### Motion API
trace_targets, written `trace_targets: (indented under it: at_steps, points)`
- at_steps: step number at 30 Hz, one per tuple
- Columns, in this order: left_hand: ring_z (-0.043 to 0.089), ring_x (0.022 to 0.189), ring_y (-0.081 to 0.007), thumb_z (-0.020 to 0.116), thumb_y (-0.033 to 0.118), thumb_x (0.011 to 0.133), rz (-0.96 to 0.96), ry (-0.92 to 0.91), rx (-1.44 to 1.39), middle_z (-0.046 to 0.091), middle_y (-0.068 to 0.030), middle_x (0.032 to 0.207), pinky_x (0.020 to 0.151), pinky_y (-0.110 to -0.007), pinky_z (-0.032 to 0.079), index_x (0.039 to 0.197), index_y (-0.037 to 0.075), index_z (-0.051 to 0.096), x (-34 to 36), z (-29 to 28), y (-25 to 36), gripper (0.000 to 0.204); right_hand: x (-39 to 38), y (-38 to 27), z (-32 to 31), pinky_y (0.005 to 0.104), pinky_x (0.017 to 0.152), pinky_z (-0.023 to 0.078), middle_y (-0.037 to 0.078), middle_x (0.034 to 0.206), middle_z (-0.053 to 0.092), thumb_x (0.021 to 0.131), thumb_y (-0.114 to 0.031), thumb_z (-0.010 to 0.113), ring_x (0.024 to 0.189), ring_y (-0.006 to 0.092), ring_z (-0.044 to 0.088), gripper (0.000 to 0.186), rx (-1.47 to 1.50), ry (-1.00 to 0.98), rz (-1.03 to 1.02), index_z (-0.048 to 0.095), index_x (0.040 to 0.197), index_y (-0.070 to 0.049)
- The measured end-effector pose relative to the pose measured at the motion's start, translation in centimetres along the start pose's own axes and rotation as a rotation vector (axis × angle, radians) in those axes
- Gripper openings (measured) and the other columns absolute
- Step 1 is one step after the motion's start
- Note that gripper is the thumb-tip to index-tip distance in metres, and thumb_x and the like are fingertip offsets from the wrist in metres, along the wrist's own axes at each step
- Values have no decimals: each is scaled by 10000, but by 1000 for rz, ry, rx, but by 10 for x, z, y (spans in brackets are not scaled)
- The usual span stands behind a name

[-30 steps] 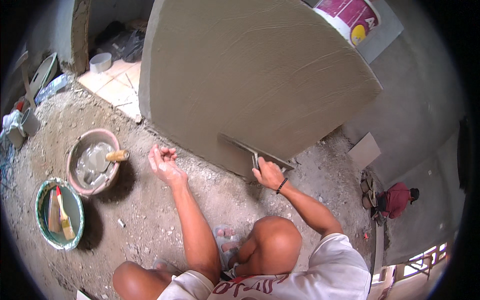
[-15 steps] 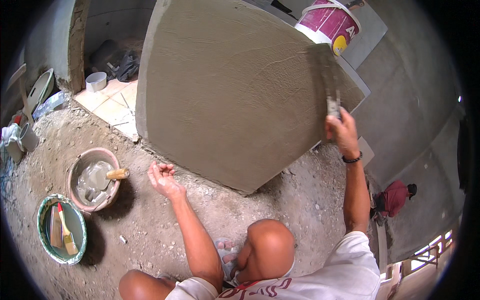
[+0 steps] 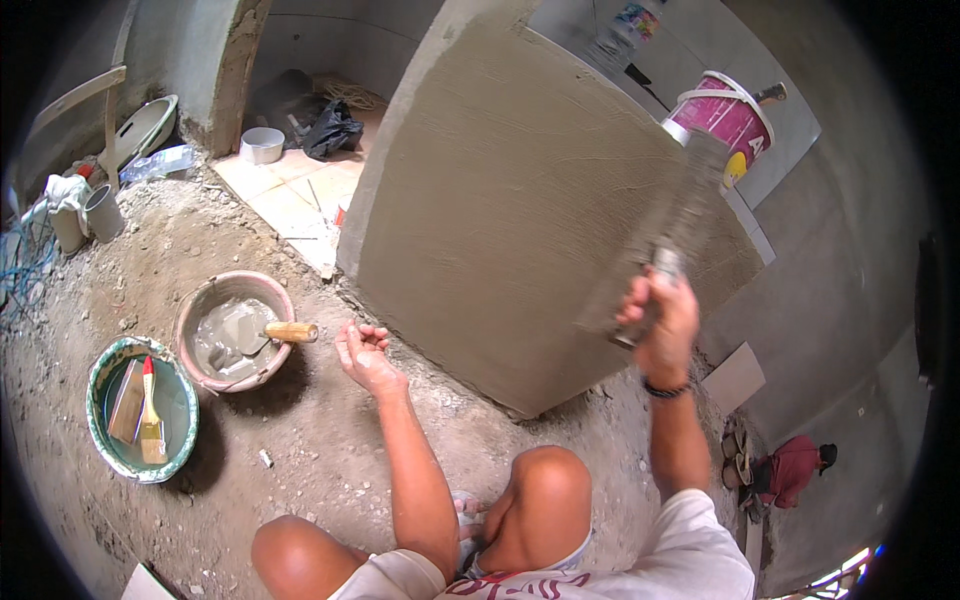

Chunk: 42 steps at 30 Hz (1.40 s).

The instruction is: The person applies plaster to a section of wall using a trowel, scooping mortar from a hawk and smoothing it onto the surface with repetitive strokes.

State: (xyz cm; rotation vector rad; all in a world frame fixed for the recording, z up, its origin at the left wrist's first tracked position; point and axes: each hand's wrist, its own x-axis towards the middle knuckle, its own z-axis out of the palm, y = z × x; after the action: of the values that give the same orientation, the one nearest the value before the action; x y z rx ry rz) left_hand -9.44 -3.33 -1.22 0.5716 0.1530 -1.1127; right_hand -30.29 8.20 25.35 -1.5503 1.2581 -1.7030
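Note:
A low wall faced with wet grey-brown plaster [image 3: 520,220] stands before me, smooth in the middle and rougher toward its right end. My right hand [image 3: 668,325] grips a plastering trowel [image 3: 692,200] by its handle. The long flat blade lies at or close to the wall's right part and is smeared by motion; whether it touches I cannot tell. Below the wall's lower left edge is my left hand [image 3: 368,362], palm up, fingers loosely bent and holding nothing. Beside it, a pinkish bowl [image 3: 190,335] holds wet grey mix and a wooden-handled trowel [image 3: 292,332].
A green-rimmed basin [image 3: 97,435] of water holds a brush [image 3: 150,410] and a wooden-backed tool [image 3: 126,402]. A magenta and white bucket [image 3: 735,110] stands behind the wall. At far right a person in a dark red top [image 3: 792,470] crouches. Plastic bottle [image 3: 158,163] lies left.
My right hand has drawn the trowel down and nearer, and its blade now slants. The view has swung left, shifting the scene rightward. My left hand stays palm up.

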Motion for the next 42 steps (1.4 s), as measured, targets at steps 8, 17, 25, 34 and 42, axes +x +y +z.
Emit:
trace_targets:
  at_steps: [8,17,25,34,42]
  points:
    - [565,663,-114,491,173,983,71,-29,-85,564,-18,793,602,-241,417,1128,46,538,3,17,40,199,92,75,181,312,521,480,37,728,553,937,-175,538,565,135,535,141,256,-77,29,456,876,-79]
    - [566,696,-139,482,221,978,92,-25,-59,557,-27,819,631,-268,421,1158,56,527,17,12,54,247,172,81,228,355,500,471,62,699,544,910,-162,526,532,171,515,119,510,-6,11,453,877,-75]
    - [556,683,-122,504,191,975,111,-30,-111,564,-23,798,613,-244,419,1138,40,538,14,18,60,225,241,27,157,379,486,471,65,683,543,905,-168,529,512,187,512,126,487,89,-174,479,852,-65]
    - [561,706,-144,477,227,972,128,12,-70,546,-26,814,631,-268,416,1158,43,536,17,10,64,268,206,-85,65,354,611,442,55,706,523,927,-187,513,628,182,492,173,489,237,-358,506,801,-68]
    - [562,697,-137,514,204,961,127,-2,-111,549,-20,790,631,-268,417,1129,43,541,8,13,67,234,149,59,225,284,478,481,29,692,550,932,-106,514,526,115,527,71,276,7,-104,491,881,-63]
